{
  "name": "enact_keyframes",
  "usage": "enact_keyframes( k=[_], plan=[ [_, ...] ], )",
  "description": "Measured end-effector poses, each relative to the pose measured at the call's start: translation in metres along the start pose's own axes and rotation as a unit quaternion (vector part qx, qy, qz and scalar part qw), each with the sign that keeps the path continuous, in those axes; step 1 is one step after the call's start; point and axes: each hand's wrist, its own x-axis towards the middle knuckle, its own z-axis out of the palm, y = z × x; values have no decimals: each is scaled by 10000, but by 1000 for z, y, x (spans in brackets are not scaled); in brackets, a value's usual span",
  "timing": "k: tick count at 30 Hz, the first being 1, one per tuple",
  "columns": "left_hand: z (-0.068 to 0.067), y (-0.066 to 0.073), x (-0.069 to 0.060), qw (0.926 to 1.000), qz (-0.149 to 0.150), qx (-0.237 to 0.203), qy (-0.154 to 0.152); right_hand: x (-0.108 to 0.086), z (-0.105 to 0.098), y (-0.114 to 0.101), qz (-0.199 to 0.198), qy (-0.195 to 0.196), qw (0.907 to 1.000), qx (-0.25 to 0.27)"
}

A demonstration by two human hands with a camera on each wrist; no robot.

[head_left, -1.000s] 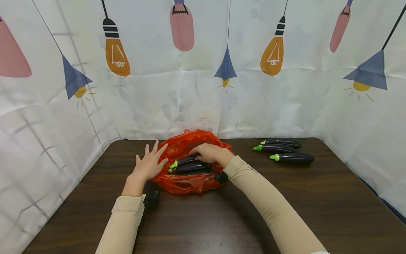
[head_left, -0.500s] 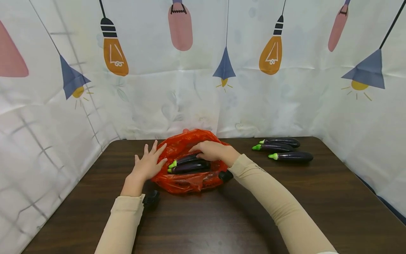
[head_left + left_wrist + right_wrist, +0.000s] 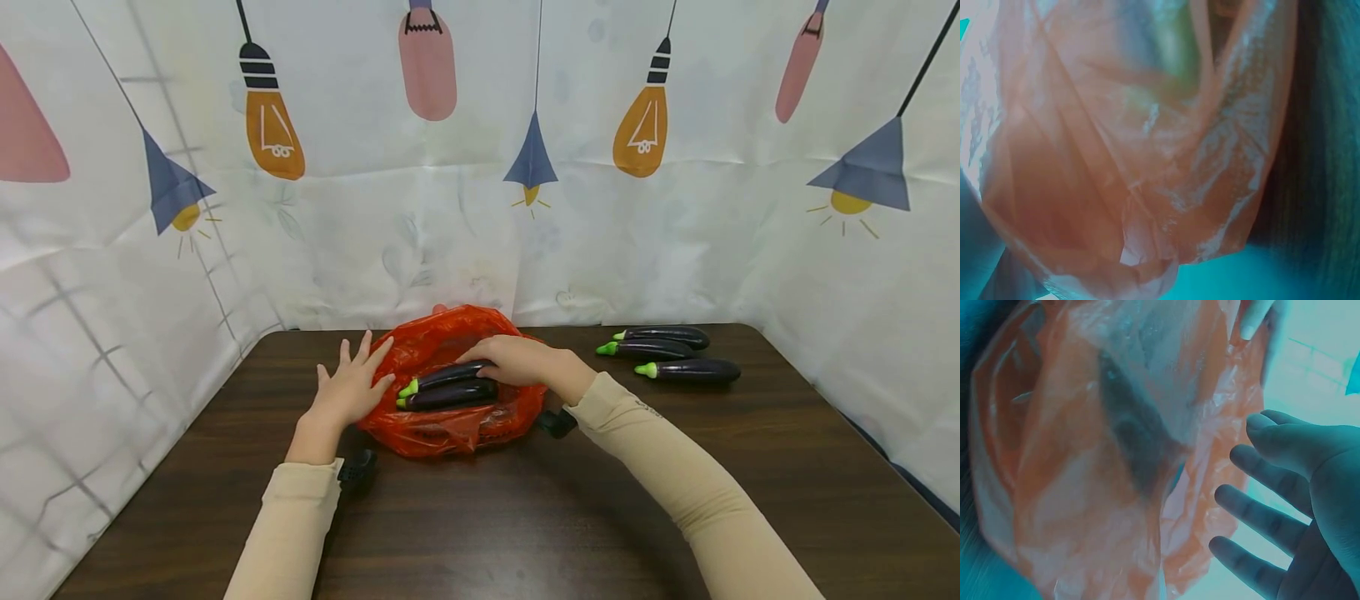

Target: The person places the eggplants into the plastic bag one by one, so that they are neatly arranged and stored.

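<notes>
A red plastic bag lies on the table with its mouth wide. Two dark purple eggplants show inside it, an upper one and a lower one, their green stems pointing left. My left hand spreads its fingers against the bag's left rim. Over the bag's right side hovers my right hand, near the blunt ends of the eggplants. In the right wrist view that hand has straight, parted fingers with nothing between them. Bag film fills the left wrist view, a blurred green stem behind it.
Three more eggplants lie at the table's back right: a rear one, a middle one and a front one. The brown wooden table meets a patterned cloth backdrop behind and at both sides.
My right hand has drawn back to the right over the bag, uncovering more of the upper eggplant. The left hand keeps its place at the bag's rim.
</notes>
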Motion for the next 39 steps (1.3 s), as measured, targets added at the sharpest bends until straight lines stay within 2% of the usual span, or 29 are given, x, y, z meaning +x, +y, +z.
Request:
enact_keyframes(
  k=[10,22,32,39],
  plan=[
    [0,2,-1,9997,-121,168,92,-29,-8,2,17,287,9995,-117],
    [-1,3,-2,9998,-181,122,48,-62,-16,10,130,588,9980,-173],
    [1,2,-1,9998,-160,93,48,-93,-19,23,83,956,9953,-105],
    [0,2,-1,9998,-166,81,44,-107,-17,35,-44,1168,9931,-71]
  ],
)
